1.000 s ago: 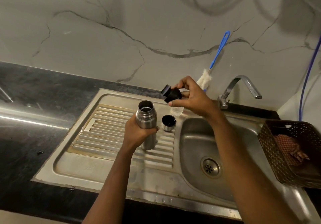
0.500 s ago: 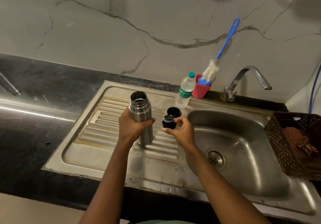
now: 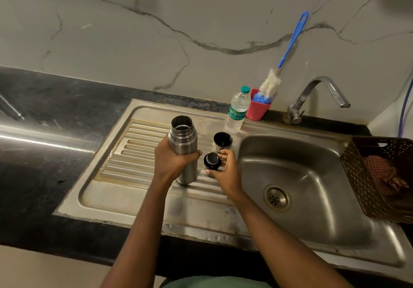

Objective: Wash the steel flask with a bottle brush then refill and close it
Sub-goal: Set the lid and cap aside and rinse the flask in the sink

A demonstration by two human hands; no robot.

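1. Steel flask (image 3: 184, 147) stands upright on the ribbed drainboard (image 3: 134, 153), wrapped mid-body by my left hand (image 3: 172, 164).
2. My right hand (image 3: 225, 171) sits just right of it, thumb and fingers curled round the black stopper (image 3: 212, 160), low over the ribs.
3. Its mouth is open and its threaded neck bare. Its cup lid (image 3: 222, 141) stands just behind the stopper, and the bottle brush (image 3: 288, 53) leans in a red cup (image 3: 259, 109) by the wall.

Veined marble wall (image 3: 201, 19), black countertop (image 3: 44, 153).
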